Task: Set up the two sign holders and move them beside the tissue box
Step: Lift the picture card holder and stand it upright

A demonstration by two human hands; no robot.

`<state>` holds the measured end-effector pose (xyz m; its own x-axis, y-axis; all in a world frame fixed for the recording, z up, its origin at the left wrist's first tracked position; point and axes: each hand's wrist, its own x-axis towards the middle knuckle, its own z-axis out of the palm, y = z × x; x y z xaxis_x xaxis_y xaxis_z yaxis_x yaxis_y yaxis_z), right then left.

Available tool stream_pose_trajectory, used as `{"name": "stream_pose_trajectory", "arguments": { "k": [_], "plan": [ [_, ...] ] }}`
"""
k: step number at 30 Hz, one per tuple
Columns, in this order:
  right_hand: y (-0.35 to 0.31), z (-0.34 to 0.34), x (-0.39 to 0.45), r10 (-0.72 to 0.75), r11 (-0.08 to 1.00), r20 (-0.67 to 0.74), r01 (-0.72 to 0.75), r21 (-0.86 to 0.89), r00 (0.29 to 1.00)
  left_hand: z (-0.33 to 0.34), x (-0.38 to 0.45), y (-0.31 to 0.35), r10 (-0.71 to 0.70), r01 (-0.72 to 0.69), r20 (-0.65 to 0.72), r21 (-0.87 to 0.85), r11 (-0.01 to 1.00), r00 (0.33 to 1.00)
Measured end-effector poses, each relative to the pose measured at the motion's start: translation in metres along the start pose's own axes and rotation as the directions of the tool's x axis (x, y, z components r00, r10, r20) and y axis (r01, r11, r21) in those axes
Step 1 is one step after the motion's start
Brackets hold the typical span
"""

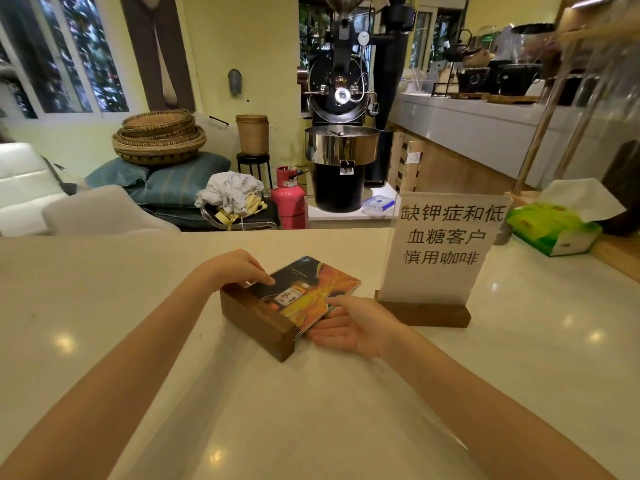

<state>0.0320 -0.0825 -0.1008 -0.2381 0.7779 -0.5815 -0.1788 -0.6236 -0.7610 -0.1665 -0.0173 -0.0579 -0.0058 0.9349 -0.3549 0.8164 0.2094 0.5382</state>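
A sign holder with a colourful orange-and-dark picture panel (311, 289) lies tipped over on the counter, its wooden base (254, 320) turned toward me. My left hand (239, 268) rests on the panel's far-left edge above the base. My right hand (349, 323) grips the panel's near-right edge, fingers under it. A second sign holder (440, 251) with white paper and black Chinese text stands upright on its wooden base just to the right. The green tissue box (550, 230) sits at the counter's right, behind that upright sign.
The cream counter (138, 306) stretches wide to the left and toward me. Beyond its far edge stand a black coffee roaster (341, 133), a pink gas cylinder (289, 199), stacked woven baskets (159, 140) and cushions. A wooden rack leg (540, 147) rises near the tissue box.
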Motion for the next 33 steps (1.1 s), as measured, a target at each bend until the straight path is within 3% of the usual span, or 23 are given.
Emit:
{"name": "stream_pose_trajectory", "arguments": {
  "k": [12,17,24,29,33],
  "plan": [
    [0.013,0.019,0.016,-0.146,0.988,-0.098,0.151,0.045,0.984,0.000,0.006,-0.011,0.015,-0.015,0.002,-0.010,1.000,1.000],
    [0.004,0.015,0.010,-0.278,0.957,-0.139,0.261,-0.129,0.950,0.002,0.000,-0.010,0.076,-0.083,-0.070,-0.104,0.991,0.995],
    [-0.011,0.007,-0.002,-0.635,0.714,-0.112,0.525,-0.463,0.764,0.006,-0.008,-0.009,0.221,-0.296,-0.276,-0.270,0.916,0.935],
    [-0.005,0.004,-0.009,-0.808,0.487,-0.064,0.602,-0.633,0.586,0.019,-0.013,0.001,0.271,-0.397,-0.403,-0.271,0.877,0.874],
    [0.004,-0.002,-0.014,-0.870,0.363,-0.018,0.618,-0.698,0.492,0.034,-0.017,0.008,0.287,-0.454,-0.464,-0.302,0.838,0.838]
  ]
}}
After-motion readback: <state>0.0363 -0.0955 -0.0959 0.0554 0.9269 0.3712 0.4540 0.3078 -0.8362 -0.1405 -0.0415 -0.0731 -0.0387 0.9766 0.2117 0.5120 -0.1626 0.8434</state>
